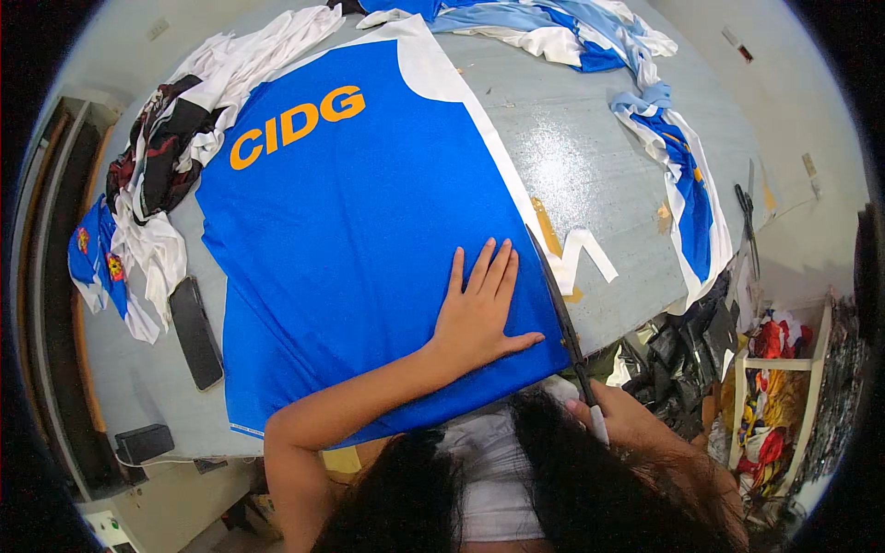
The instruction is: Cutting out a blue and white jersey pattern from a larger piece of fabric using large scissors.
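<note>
A large blue cut fabric panel [341, 240] with orange lettering and white margins lies spread on the grey table [590, 166]. My left hand [481, 318] rests flat on its lower right part, fingers apart. At the panel's right edge, my right hand [631, 419] grips a pair of dark scissors [565, 318]. Their long blades run up along that edge, and the handles are partly hidden by my fingers. Just right of the blades lies a bent white fabric strip [586, 255], separate from the panel.
White and dark cloth [171, 147] is heaped at the left, above a black phone [194, 332]. Blue-and-white scraps [687, 194] trail along the far and right side. Another pair of scissors [747, 217] lies at the right rim. Shelves [779, 387] hold colourful cloth.
</note>
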A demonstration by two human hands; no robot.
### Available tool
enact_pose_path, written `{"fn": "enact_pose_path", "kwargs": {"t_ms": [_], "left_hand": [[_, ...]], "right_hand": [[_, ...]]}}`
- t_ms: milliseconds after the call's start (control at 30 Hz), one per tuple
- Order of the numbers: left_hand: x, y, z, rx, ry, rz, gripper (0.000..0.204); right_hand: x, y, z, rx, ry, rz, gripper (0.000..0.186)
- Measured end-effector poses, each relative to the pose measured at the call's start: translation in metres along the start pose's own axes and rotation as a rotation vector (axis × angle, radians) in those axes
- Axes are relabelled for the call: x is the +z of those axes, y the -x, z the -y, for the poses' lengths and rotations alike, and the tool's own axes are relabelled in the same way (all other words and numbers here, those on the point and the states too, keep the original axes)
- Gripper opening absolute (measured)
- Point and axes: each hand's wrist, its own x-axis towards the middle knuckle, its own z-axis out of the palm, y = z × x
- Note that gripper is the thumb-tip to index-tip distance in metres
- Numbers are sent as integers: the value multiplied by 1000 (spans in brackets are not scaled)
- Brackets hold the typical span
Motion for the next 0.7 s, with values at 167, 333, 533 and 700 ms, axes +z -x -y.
{"fn": "enact_pose_path", "kwargs": {"t_ms": [167, 333, 533, 700], "left_hand": [[-2, 1, -1, 3, 17, -21, 94], [0, 1, 0, -12, 20, -7, 96], [0, 2, -2, -4, 18, -6, 95], [-1, 1, -2, -9, 17, -10, 96]], "right_hand": [[3, -11, 0, -6, 78, -46, 55], [13, -16, -2, -57, 96, -131, 54], [9, -16, -5, -15, 181, -118, 54], [-7, -27, 7, -48, 184, -74, 62]]}}
